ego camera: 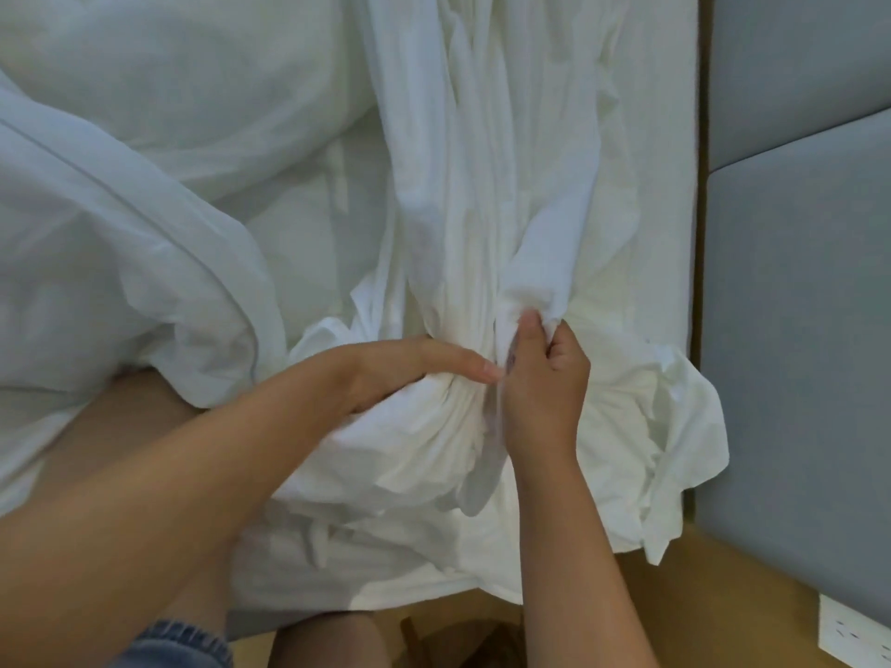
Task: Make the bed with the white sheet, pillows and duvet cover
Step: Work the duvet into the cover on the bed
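Left hand's (410, 373) fingers buried under bunched sheet (482, 233); wall socket (853, 634) cut by frame edge.

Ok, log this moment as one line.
step: gathering sheet | left hand: fingers straight, pressing bunched white sheet | right hand: pinching sheet fold | duvet: heaped left

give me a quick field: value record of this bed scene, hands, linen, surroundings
left hand: fingers straight, lying across the bunched sheet
right hand: thumb and fingers pinch a fold of the sheet
white sheet: gathered into long folds, bunched under both hands, edge hanging toward the floor
duvet: crumpled in a heap to the left of the sheet
grey padded panels: along the right side of the bed
wall socket: low on the panel, bottom right
floor: wood-toned, below the hanging sheet
bed state: not yet made
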A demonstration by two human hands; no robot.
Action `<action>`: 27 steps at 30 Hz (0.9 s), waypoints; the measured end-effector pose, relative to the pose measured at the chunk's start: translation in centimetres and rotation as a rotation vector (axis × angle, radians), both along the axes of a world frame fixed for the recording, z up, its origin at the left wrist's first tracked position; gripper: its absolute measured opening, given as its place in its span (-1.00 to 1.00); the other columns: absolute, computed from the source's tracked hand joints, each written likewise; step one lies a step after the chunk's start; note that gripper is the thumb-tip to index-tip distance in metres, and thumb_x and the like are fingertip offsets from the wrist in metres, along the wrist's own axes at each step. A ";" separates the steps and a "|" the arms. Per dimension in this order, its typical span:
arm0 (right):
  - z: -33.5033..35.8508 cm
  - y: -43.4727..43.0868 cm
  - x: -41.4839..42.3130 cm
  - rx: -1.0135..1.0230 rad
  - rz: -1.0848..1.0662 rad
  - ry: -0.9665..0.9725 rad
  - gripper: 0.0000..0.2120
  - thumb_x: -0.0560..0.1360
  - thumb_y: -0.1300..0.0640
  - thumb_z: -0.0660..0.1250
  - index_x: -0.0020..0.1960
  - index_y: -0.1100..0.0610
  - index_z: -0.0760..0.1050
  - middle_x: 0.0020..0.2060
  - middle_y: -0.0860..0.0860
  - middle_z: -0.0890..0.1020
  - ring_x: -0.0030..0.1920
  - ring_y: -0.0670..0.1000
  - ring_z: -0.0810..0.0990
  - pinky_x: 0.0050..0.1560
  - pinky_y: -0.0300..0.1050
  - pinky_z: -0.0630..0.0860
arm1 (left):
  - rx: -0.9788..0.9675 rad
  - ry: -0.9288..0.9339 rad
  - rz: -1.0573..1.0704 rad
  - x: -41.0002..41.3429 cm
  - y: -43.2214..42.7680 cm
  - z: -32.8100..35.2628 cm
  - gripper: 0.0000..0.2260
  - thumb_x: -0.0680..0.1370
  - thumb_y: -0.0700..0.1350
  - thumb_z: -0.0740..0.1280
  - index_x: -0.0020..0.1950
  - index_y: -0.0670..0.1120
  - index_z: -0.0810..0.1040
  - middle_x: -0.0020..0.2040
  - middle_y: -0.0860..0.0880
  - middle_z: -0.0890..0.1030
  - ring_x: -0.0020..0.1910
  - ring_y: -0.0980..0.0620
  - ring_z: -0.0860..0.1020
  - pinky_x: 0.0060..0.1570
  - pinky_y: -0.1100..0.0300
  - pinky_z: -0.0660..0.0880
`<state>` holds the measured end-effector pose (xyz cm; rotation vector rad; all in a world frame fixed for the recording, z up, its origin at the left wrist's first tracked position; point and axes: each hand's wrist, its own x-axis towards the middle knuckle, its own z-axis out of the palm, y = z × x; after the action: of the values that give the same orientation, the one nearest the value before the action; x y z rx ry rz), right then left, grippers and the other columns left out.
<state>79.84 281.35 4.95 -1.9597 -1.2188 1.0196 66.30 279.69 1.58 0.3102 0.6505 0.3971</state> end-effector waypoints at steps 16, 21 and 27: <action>-1.9 -2.0 2.1 -0.148 -0.289 -0.031 -0.81 0.62 0.04 0.15 -0.04 0.01 0.53 -0.15 -0.14 0.62 -0.03 -0.06 0.61 0.04 -0.16 0.50 | -0.165 0.061 0.267 0.0 -0.1 -0.7 -0.85 0.16 -0.28 0.35 -0.39 -0.12 0.70 -0.33 -0.09 0.67 -0.34 0.00 0.66 -0.43 0.25 0.55; -0.3 -0.9 2.8 -0.110 -0.304 0.130 -0.77 0.62 0.01 0.16 -0.14 -0.13 0.53 -0.27 -0.30 0.66 -0.18 -0.29 0.62 -0.20 -0.40 0.50 | -0.087 0.049 -0.107 -0.2 1.0 0.2 -0.92 0.30 -0.17 0.48 -0.28 0.00 0.73 -0.16 -0.05 0.71 -0.20 0.00 0.68 -0.31 0.21 0.59; 0.2 1.2 1.1 -0.123 -0.178 0.247 -0.74 0.58 0.08 0.26 -0.25 0.04 0.57 -0.30 -0.14 0.66 -0.22 -0.12 0.64 -0.16 -0.23 0.55 | -0.108 0.087 0.249 1.1 1.3 1.3 -0.87 0.21 -0.32 0.34 -0.48 -0.17 0.65 -0.41 -0.09 0.65 -0.39 0.04 0.65 -0.40 0.29 0.55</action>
<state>80.91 282.59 5.18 -1.9261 -0.8499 1.2250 67.38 281.00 2.93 0.1438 0.7961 0.5864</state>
